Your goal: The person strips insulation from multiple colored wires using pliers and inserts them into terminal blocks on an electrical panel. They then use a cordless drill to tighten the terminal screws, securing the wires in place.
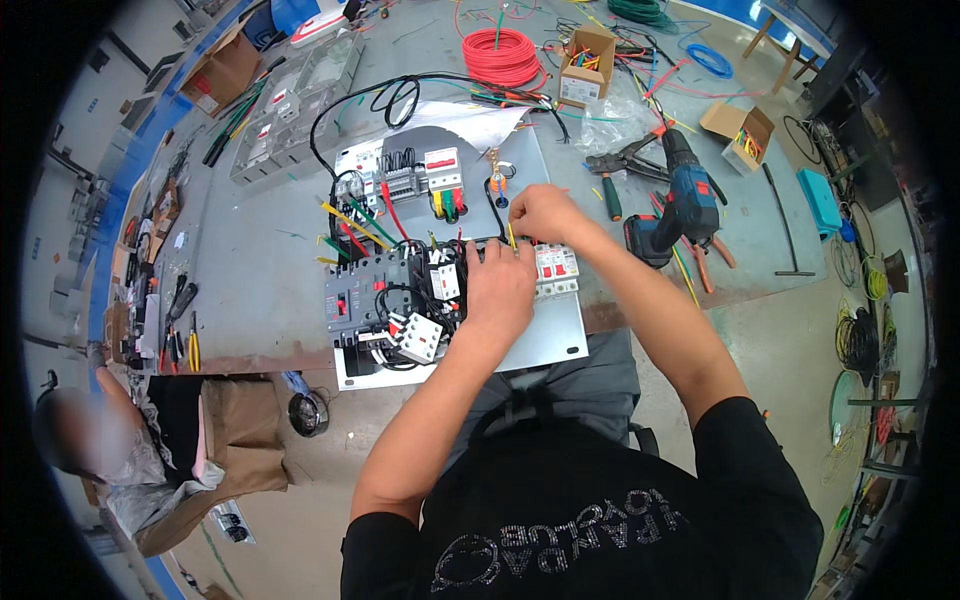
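Observation:
In front of me a white mounting plate carries electrical parts. My left hand reaches over its lower middle, fingers bent down among the wires; what its fingertips grip is hidden. Just beyond, my right hand is closed in a pinch at a short yellow wire, which stands between the two hands. Right of my left hand sits a white circuit breaker with red levers. On the left are a large dark grey breaker and a tilted white contact block. Loose red, yellow and green wires stick up behind.
Right of the plate stand a cordless drill, a crimping tool and pliers. Behind lie a red wire coil and a cardboard box. Clear plastic housings lie far left. Another person is at the lower left.

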